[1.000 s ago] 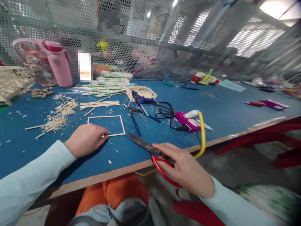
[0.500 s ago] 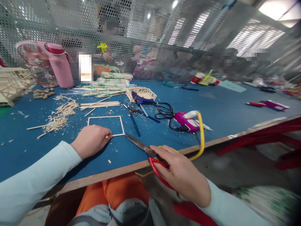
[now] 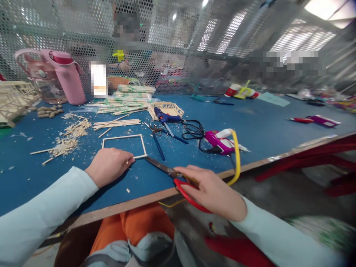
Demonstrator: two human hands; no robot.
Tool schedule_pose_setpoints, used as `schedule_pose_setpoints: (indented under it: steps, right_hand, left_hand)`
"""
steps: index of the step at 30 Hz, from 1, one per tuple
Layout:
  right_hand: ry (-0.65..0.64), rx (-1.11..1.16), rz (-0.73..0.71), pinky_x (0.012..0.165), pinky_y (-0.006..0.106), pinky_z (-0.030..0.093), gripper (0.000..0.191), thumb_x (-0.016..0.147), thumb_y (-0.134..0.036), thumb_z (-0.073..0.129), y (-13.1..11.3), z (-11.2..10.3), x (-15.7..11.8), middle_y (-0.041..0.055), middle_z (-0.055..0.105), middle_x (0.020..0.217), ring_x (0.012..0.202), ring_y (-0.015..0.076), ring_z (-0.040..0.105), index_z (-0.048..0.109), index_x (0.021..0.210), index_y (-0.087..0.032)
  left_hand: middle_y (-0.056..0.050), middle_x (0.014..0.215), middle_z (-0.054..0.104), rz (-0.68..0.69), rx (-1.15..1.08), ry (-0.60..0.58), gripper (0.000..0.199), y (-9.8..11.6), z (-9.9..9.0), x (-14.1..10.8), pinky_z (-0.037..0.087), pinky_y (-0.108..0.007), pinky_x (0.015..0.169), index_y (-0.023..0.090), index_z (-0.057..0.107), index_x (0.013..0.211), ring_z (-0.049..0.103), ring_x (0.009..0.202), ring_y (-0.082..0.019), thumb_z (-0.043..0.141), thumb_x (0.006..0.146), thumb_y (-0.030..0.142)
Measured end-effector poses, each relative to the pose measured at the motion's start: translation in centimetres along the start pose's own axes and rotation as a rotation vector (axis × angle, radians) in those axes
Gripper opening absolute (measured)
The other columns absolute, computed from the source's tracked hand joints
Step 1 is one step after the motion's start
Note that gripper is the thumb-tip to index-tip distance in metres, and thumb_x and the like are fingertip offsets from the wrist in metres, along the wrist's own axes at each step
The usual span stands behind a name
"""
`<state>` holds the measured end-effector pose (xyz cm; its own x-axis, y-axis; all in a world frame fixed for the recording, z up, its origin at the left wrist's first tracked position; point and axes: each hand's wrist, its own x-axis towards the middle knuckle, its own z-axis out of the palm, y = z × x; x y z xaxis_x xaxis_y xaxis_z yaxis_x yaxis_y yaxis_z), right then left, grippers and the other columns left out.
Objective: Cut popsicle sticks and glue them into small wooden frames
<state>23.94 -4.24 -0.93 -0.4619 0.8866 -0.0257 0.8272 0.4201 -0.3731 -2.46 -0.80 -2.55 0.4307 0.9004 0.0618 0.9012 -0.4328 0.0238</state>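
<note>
My left hand (image 3: 112, 167) is closed on the near side of a rectangular frame of thin wooden sticks (image 3: 122, 137), which lies on the blue table. The hand hides the frame's near left part. Red-handled scissors (image 3: 160, 165) are in my right hand (image 3: 210, 191), its thumb and fingers wrapped at the handles. Their blade tips meet the frame's near right corner. The blades look closed or nearly so. Just beyond the frame are blue-handled pliers (image 3: 159, 145) and several loose sticks (image 3: 118, 124).
A blue glue gun (image 3: 168, 117) rests by a small stick-built piece (image 3: 174, 108). Right of it are a black cable and a magenta-and-white tool (image 3: 219, 141). Stick scraps (image 3: 66, 142), peanuts (image 3: 47, 112), wrapped stick bundles (image 3: 125, 100) and a pink bottle (image 3: 69, 79) stand left and behind.
My right hand and the scissors have risen slightly and turned, with the handles now higher. The frame's near right corner has shifted up a little. My left hand keeps its hold.
</note>
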Motion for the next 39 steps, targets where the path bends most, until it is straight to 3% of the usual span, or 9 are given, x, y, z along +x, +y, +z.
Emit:
schedule_pose_setpoints:
  steps: [7, 15, 18, 21, 26, 32, 39]
  right_hand:
    - [0.051, -0.197, -0.013, 0.075, 0.031, 0.048, 0.038, 0.078, -0.022, 0.046, -0.8, 0.0, -0.2, 0.0105, 0.063, 0.099, 0.089, 0.0208, 0.061, 0.057, 0.114, -0.015]
    - [0.115, -0.289, -0.006, 0.077, 0.034, 0.048, 0.038, 0.079, -0.024, 0.047, -1.2, 0.9, 2.5, 0.0108, 0.063, 0.099, 0.09, 0.0231, 0.061, 0.056, 0.115, -0.014]
    - [0.095, -0.288, -0.055, 0.077, 0.034, 0.049, 0.038, 0.08, -0.024, 0.045, -1.4, 0.8, 1.7, 0.0105, 0.064, 0.102, 0.092, 0.0234, 0.061, 0.056, 0.115, -0.015]
    - [0.064, -0.248, -0.078, 0.076, 0.033, 0.049, 0.038, 0.08, -0.025, 0.044, -2.0, 0.9, 0.5, 0.0101, 0.063, 0.103, 0.092, 0.0224, 0.061, 0.056, 0.114, -0.016]
    - [0.005, -0.177, -0.066, 0.077, 0.034, 0.047, 0.037, 0.078, -0.026, 0.047, -5.0, 2.1, 0.8, 0.008, 0.062, 0.104, 0.093, 0.0225, 0.06, 0.055, 0.114, -0.02]
    - [-0.006, -0.136, -0.062, 0.08, 0.035, 0.045, 0.038, 0.08, -0.029, 0.047, -7.9, 3.5, 2.5, 0.0083, 0.061, 0.104, 0.096, 0.0235, 0.057, 0.054, 0.116, -0.02]
    - [-0.007, -0.171, -0.159, 0.08, 0.036, 0.047, 0.042, 0.081, -0.027, 0.046, -7.6, 3.6, 2.7, 0.0094, 0.06, 0.109, 0.098, 0.0234, 0.057, 0.051, 0.122, -0.016]
  left_hand:
    - [-0.003, 0.083, 0.071, -0.003, -0.008, 0.036, 0.037, -0.1, 0.5, -0.1, 0.038, -0.026, 0.054, 0.024, 0.066, 0.084, 0.065, 0.076, -0.021, 0.032, 0.088, 0.037]
    - [-0.001, 0.08, 0.071, -0.015, -0.131, 0.094, 0.035, -0.2, 0.2, -0.3, 0.037, -0.025, 0.054, 0.025, 0.068, 0.085, 0.064, 0.073, -0.019, 0.037, 0.086, 0.042]
    - [-0.002, 0.073, 0.071, -0.105, -0.283, 0.192, 0.041, -2.2, -0.9, 0.0, 0.038, -0.023, 0.055, 0.024, 0.07, 0.088, 0.062, 0.064, -0.016, 0.038, 0.083, 0.049]
    - [-0.003, 0.062, 0.069, -0.332, -0.214, 0.3, 0.043, -5.9, -1.9, 0.4, 0.038, -0.024, 0.054, 0.021, 0.071, 0.09, 0.059, 0.056, -0.017, 0.039, 0.081, 0.048]
    - [-0.006, 0.072, 0.071, -0.354, -0.157, 0.124, 0.041, -10.1, -1.2, 1.0, 0.041, -0.025, 0.059, 0.02, 0.072, 0.089, 0.061, 0.065, -0.02, 0.044, 0.078, 0.046]
    - [-0.005, 0.073, 0.071, -0.286, -0.178, 0.098, 0.039, -10.2, 0.0, 1.2, 0.043, -0.025, 0.065, 0.023, 0.072, 0.093, 0.061, 0.067, -0.019, 0.045, 0.078, 0.047]
    - [-0.004, 0.077, 0.072, -0.235, -0.174, 0.071, 0.036, -10.5, -0.1, 1.5, 0.043, -0.024, 0.069, 0.024, 0.07, 0.096, 0.062, 0.071, -0.019, 0.048, 0.077, 0.044]
